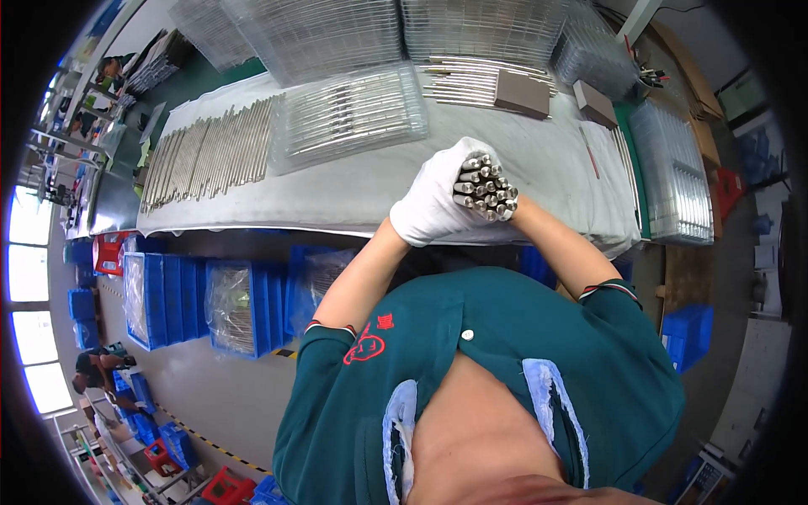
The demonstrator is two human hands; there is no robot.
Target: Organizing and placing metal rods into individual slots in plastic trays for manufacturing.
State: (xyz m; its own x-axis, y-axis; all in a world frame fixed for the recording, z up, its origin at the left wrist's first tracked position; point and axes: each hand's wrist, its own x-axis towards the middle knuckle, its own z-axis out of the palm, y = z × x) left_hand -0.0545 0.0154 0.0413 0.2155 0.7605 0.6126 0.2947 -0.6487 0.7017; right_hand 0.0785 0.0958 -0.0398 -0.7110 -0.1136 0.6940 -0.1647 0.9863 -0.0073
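Note:
My left hand [439, 195], in a white glove, is wrapped round a bundle of shiny metal rods [486, 187]. Their rounded ends face up towards me, held just above the near part of the cloth-covered table. My right forearm [566, 240] reaches in to the bundle from the right. The rods hide my right hand, so its fingers do not show. Beyond the bundle, a clear plastic tray [290, 160] carries a row of metal rods. Many loose rods [210, 154] lie side by side on the cloth to its left.
More rods [459, 82] lie at the back beside a brown-grey block [522, 93]; a second block [595, 104] is further right. Stacked clear trays [320, 34] line the back, others [673, 177] the right. A thin red stick [590, 155] lies on the white cloth [547, 160]. Blue crates [177, 295] stand below.

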